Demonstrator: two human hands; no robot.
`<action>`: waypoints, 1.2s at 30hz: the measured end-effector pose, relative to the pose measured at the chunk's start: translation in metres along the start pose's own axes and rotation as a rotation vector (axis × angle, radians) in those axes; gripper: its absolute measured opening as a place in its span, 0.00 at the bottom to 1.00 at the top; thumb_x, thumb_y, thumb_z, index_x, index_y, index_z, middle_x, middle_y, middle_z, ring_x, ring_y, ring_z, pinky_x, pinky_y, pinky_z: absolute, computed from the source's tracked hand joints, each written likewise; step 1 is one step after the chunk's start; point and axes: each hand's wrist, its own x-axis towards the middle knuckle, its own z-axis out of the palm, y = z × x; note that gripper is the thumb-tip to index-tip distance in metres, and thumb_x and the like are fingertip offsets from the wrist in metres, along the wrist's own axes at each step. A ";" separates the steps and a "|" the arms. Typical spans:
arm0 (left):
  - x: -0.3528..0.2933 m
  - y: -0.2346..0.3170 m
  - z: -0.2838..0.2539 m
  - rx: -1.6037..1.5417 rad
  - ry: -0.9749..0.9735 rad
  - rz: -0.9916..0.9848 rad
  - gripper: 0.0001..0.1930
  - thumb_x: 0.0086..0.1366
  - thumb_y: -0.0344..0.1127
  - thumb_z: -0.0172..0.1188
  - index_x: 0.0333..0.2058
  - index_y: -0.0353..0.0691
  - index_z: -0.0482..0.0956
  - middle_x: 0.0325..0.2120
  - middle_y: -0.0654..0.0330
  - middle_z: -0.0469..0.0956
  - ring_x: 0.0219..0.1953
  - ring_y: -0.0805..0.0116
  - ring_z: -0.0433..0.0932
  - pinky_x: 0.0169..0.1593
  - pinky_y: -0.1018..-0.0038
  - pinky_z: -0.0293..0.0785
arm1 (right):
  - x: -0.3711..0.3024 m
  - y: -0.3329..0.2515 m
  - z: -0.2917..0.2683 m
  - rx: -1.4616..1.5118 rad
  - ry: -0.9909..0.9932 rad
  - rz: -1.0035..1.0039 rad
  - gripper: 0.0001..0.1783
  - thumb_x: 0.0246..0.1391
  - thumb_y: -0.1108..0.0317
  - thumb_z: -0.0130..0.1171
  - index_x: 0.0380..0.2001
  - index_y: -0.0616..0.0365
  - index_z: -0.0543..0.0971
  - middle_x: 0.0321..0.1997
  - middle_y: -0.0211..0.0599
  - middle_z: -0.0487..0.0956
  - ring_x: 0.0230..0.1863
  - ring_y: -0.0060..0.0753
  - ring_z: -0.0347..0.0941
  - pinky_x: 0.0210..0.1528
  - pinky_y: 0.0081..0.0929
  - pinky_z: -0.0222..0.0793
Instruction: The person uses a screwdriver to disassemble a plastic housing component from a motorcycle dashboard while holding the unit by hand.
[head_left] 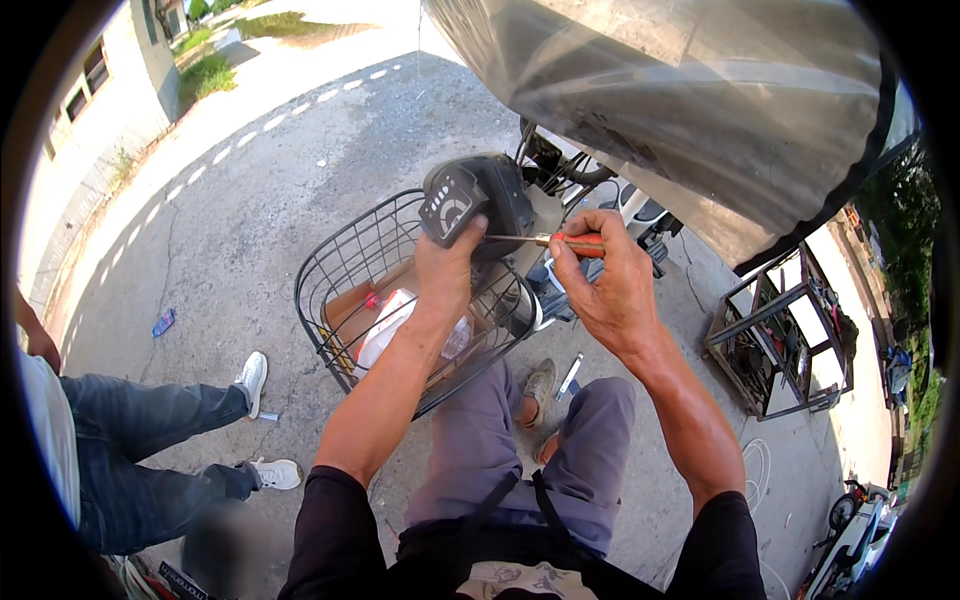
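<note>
My left hand (445,268) grips the lower edge of a dark instrument panel (452,207) at the front of an electric bike, its thumb showing and the other fingers mostly hidden. My right hand (612,285) is closed round the red handle of a screwdriver (583,244). The screwdriver's thin shaft points left, to the panel's lower right side near my left thumb; whether the tip touches a screw is too small to tell. Below my hands hangs a black wire basket (312,300) with a cardboard box (350,300) and a white plastic bag (385,335) inside.
A grey plastic rain cover (690,90) overhangs from the upper right. To the left stands a person in jeans (150,405). A metal-framed rack (780,340) with assorted parts is at the right. On the concrete lie a silver strip-like object (570,375) and a white hose (758,470).
</note>
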 end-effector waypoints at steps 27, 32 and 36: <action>0.002 0.003 -0.001 -0.019 -0.002 -0.043 0.14 0.67 0.28 0.73 0.49 0.38 0.83 0.43 0.63 0.85 0.43 0.71 0.84 0.48 0.71 0.82 | 0.016 -0.008 0.001 -0.122 -0.134 -0.249 0.15 0.62 0.74 0.68 0.47 0.61 0.73 0.43 0.45 0.82 0.44 0.47 0.88 0.39 0.39 0.81; -0.001 0.006 0.006 -0.036 0.001 -0.011 0.14 0.67 0.32 0.71 0.50 0.36 0.84 0.43 0.65 0.83 0.43 0.75 0.79 0.49 0.73 0.74 | 0.019 -0.014 0.001 -0.152 -0.162 -0.221 0.14 0.62 0.73 0.67 0.46 0.59 0.73 0.43 0.43 0.82 0.45 0.47 0.88 0.39 0.41 0.81; -0.002 0.008 0.005 -0.060 -0.026 -0.001 0.14 0.68 0.32 0.70 0.50 0.37 0.84 0.43 0.66 0.83 0.44 0.75 0.78 0.51 0.73 0.74 | 0.027 -0.021 0.001 -0.249 -0.221 -0.279 0.13 0.62 0.74 0.65 0.46 0.58 0.73 0.42 0.41 0.80 0.43 0.50 0.86 0.39 0.45 0.79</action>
